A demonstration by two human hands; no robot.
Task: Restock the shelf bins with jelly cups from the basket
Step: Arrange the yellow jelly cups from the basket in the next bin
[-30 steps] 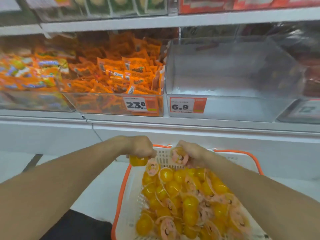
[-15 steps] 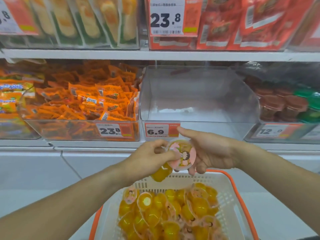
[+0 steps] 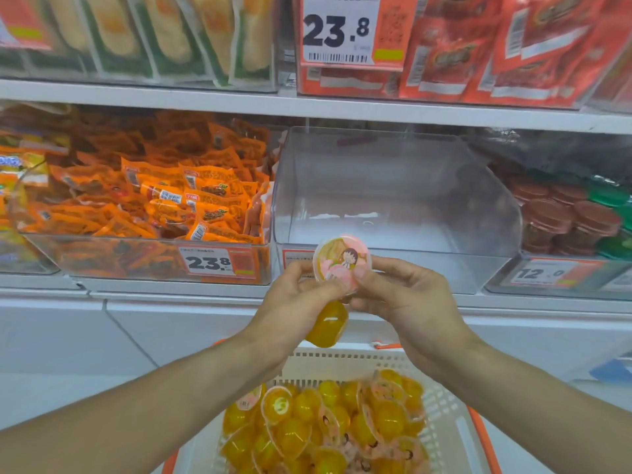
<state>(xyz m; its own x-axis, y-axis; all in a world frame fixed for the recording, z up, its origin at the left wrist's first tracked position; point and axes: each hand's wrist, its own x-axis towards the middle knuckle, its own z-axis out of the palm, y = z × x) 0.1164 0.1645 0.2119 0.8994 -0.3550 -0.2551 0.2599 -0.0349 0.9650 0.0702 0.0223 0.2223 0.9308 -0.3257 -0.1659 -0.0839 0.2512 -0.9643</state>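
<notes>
Left hand [image 3: 294,302]: grips a yellow jelly cup [image 3: 326,325] underneath, fingers curled round it.
Right hand [image 3: 393,295]: pinches a lidded jelly cup [image 3: 342,263], pink cartoon lid facing the camera, just in front of the clear bin.
Clear bin [image 3: 393,200]: on the middle shelf, holds nothing visible.
Basket [image 3: 451,429]: white with orange rim, below the hands, piled with jelly cups [image 3: 321,425].
Left neighbour bin [image 3: 147,258]: orange snack packets [image 3: 191,203], tag 23.8.
Right neighbour bin [image 3: 561,278]: tag 12.0.

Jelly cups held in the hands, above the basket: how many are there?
2. A pink-lidded cup is pinched between the left hand and the right hand; a yellow cup sits lower, in the left hand.
</notes>
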